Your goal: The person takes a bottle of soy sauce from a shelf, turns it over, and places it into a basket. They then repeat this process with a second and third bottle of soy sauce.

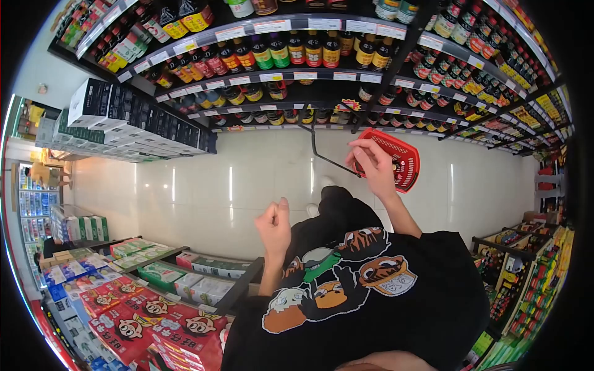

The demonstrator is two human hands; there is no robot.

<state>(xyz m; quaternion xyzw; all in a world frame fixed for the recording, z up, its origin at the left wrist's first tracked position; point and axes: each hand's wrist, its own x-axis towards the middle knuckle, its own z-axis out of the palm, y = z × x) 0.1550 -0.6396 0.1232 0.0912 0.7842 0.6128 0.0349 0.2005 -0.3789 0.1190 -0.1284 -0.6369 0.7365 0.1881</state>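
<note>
My left hand is held in front of the black shirt, its fingers curled into a fist with the thumb up and nothing visible in it. Higher and to the right, my right hand has loosely bent fingers, partly apart, with nothing seen between them. It overlaps the left side of a red basket. A long black handle runs from the basket's left edge up toward the shelves. Small items inside the basket are partly hidden by my hand.
Shelves of sauce bottles line the far side. Stacked dark boxes stand at the left, and red cartons at the lower left. More shelving is at the lower right. Pale tiled floor runs between. A person is at the far left.
</note>
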